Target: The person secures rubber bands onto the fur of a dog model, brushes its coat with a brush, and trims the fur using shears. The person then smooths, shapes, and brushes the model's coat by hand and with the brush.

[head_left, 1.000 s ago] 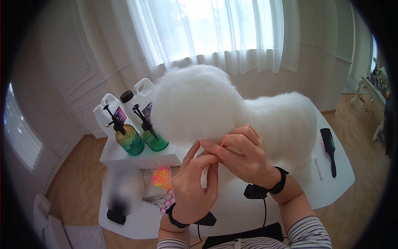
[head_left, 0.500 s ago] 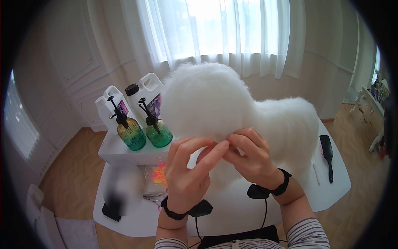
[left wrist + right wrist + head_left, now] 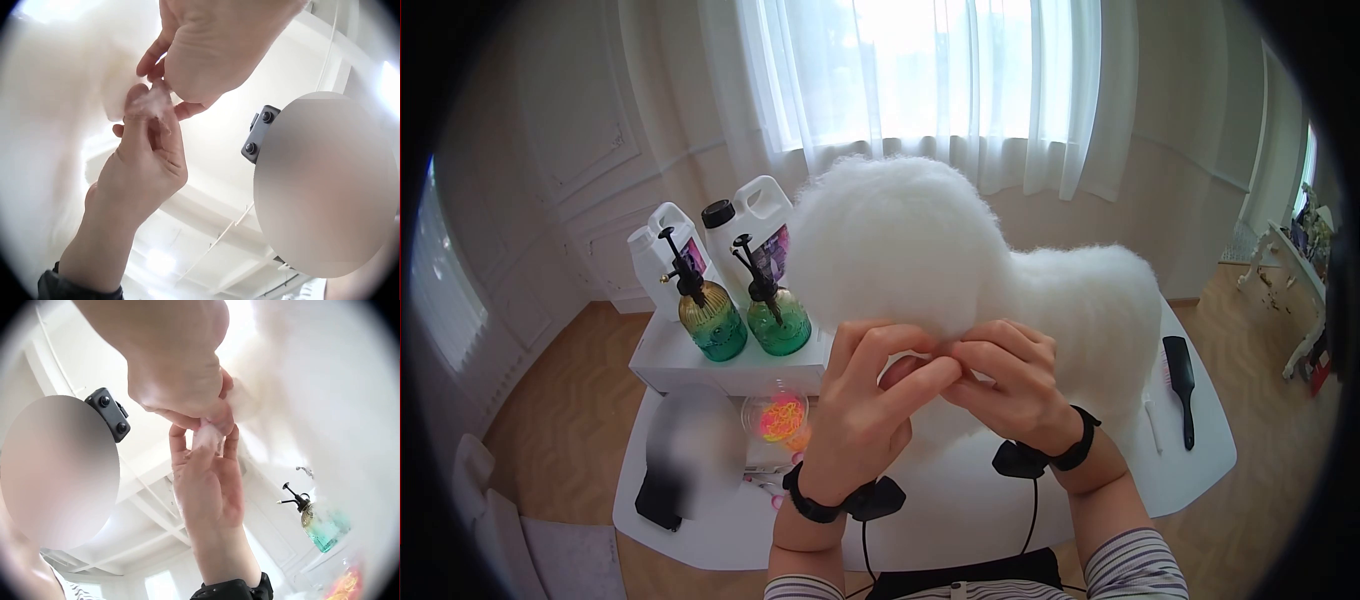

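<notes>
A large white fluffy animal form point(image 3: 900, 240) stands on the white table, its rounded head on the left. Both hands meet at the lower front of the head. My left hand point(image 3: 855, 410) has its thumb and index finger bent toward the tips of my right hand point(image 3: 1010, 385). In the left wrist view, a thin white tuft point(image 3: 150, 103) lies between the pinching fingers of my right hand point(image 3: 147, 165). The right wrist view shows the tuft point(image 3: 207, 436) also pinched by my left hand point(image 3: 212, 487). Their fingers hide whether a band is there.
Left on a white box point(image 3: 700, 378) stand two green spray bottles point(image 3: 780, 325) and white jugs point(image 3: 668, 240). A cup of bright bands point(image 3: 782, 418), pink-handled scissors point(image 3: 775, 492) and a black case point(image 3: 660, 498) lie nearer. A black brush point(image 3: 1178, 390) and white stick point(image 3: 1152, 425) lie right.
The pink band seen stretched at the right fingers a second ago no longer shows. My left hand has turned and its fingers have closed in against the right fingertips. The head view has shifted slightly.
</notes>
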`<state>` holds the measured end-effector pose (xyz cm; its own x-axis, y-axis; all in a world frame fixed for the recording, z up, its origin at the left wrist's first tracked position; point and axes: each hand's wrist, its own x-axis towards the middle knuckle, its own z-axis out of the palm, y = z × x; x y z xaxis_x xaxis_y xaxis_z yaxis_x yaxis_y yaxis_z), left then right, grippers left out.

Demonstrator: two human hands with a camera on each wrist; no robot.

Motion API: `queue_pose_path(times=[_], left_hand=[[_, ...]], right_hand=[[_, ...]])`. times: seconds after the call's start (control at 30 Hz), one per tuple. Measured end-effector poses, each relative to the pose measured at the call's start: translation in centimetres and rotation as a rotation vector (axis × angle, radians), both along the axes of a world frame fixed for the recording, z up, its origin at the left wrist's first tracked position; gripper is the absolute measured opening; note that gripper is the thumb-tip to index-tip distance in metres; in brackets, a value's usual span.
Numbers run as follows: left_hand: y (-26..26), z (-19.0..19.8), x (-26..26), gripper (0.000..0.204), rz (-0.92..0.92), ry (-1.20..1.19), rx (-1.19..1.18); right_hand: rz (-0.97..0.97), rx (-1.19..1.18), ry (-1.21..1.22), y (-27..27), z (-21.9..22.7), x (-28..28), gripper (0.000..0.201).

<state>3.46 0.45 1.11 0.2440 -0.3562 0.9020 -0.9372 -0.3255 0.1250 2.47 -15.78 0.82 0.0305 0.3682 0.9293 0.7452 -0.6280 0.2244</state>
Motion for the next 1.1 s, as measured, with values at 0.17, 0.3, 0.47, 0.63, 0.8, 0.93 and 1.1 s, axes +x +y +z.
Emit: queue_pose_path(times=[0.17, 0.3, 0.47, 0.63, 0.8, 0.93, 1.1], left_hand=[[-0.4, -0.3, -0.1, 0.034, 0.194, -0.096, 0.07], [-0.3, -0.7, 0.4, 0.032, 0.302, -0.135, 0.07], [0.2, -0.5, 0.7, 0.024, 0.376, -0.184, 0.085], [0.7, -0.3, 0.7, 0.017, 0.337, -0.212, 0.176], [0.0, -0.5, 0.0, 0.019, -0.112, 0.053, 0.066], [0.9, -0.3, 0.5, 0.022, -0.476, 0.33, -0.187], [0.5, -0.1, 0.4, 0.022, -0.683, 0.518, -0.343]], right_hand=[[-0.006, -0.04, 0.056, -0.2, -0.1, 0.1, 0.014], [0.025, 0.0, 0.032, 0.0, -0.6, 0.2, 0.017], [0.021, 0.121, 0.078, -0.1, -0.8, 0.0, 0.021], [0.247, 0.429, 0.312, -0.5, -1.5, 0.7, 0.032], [0.559, 0.823, 0.667, -0.6, -1.9, 0.7, 0.024], [0.537, 0.83, 0.666, -0.7, -1.8, 0.4, 0.021], [0.586, 0.803, 0.604, -0.5, -1.9, -0.3, 0.018]])
